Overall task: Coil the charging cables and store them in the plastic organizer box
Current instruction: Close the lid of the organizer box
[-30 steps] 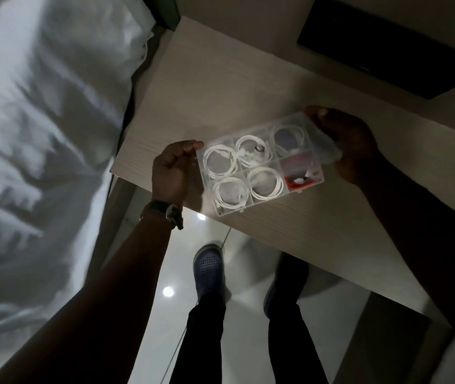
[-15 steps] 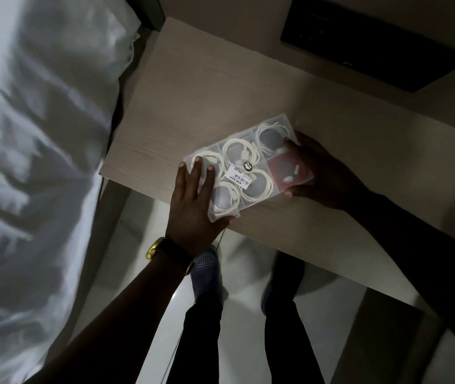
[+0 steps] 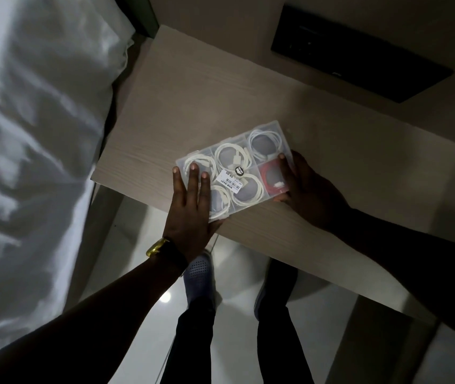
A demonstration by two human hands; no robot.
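The clear plastic organizer box (image 3: pixel 281 128) lies flat on the desk near its front edge, lid closed, a price sticker (image 3: pixel 230 180) on top. Coiled white cables (image 3: pixel 230 155) fill most compartments, and a red cable (image 3: pixel 269 176) sits in the near right one. My left hand (image 3: pixel 190 209) rests flat on the left part of the lid, fingers spread. My right hand (image 3: pixel 306 189) grips the box's right end, one finger on the lid and the thumb at the near edge.
The light wooden desk (image 3: pixel 193 92) ends just below the box. A black flat panel (image 3: pixel 359 54) is at the back right. A white bed (image 3: pixel 27 134) runs along the left. My legs and shoes (image 3: pixel 198 275) stand on glossy floor under the desk edge.
The box, held up by both hands a second ago, now lies on the desk. My left hand moved from its left edge onto the lid, and my right hand shifted to the right end.
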